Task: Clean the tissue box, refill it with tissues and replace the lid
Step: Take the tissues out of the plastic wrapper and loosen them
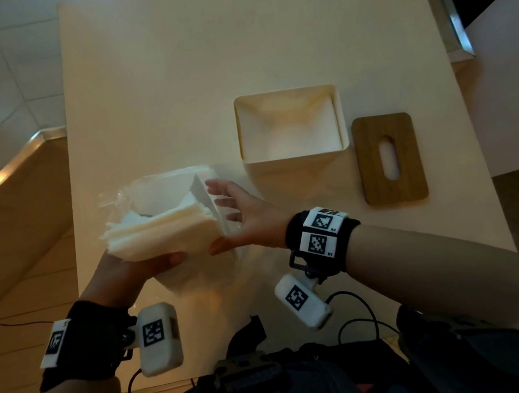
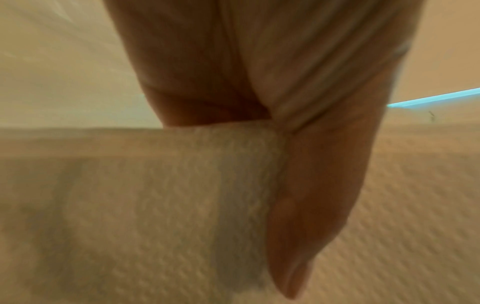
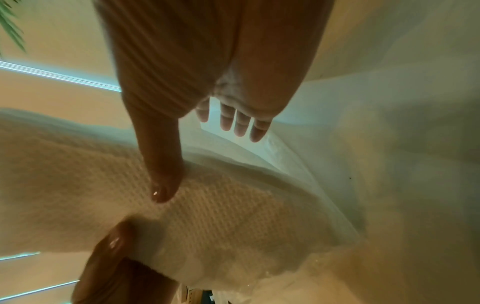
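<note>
Left hand (image 1: 121, 274) is clamped under the tissue stack (image 1: 162, 231) — right hand (image 1: 241, 216) is spread against its end, above the desk (image 1: 166, 75)

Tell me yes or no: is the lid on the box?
No, the wooden lid lies flat on the table to the right of the open box, whose inside shows.

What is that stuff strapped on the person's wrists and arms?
Each bare forearm wears a black wrist band carrying white tags printed with black square codes. A small white camera pod, also code-marked, hangs under each wrist, with thin dark cables trailing back. No sleeves below the elbows.
</note>
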Motion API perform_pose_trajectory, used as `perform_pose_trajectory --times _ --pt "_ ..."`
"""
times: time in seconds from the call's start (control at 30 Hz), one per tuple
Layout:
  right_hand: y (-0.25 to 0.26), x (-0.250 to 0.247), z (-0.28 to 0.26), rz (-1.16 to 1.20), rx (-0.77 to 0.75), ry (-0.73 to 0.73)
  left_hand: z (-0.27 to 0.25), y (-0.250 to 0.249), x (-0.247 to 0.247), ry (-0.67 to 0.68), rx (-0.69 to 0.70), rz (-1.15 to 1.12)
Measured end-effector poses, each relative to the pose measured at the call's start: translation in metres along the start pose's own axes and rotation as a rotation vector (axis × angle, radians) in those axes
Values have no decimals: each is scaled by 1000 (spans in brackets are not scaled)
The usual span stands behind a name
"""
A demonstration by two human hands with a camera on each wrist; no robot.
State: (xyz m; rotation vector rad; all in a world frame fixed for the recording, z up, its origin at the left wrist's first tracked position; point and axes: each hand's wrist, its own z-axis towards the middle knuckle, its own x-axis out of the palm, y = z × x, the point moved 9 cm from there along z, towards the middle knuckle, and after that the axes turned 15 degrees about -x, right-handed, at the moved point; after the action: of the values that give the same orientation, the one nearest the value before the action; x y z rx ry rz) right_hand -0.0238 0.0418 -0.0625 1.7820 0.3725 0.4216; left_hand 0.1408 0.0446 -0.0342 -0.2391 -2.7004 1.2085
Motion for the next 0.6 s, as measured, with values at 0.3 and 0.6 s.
perform_pose_trajectory --times 0.3,0.6 --pt "7 13 -9 80 123 118 -19 -26 4 -53 206 73" --pt "67 6 6 142 -14 64 2 -47 38 -35 55 -131"
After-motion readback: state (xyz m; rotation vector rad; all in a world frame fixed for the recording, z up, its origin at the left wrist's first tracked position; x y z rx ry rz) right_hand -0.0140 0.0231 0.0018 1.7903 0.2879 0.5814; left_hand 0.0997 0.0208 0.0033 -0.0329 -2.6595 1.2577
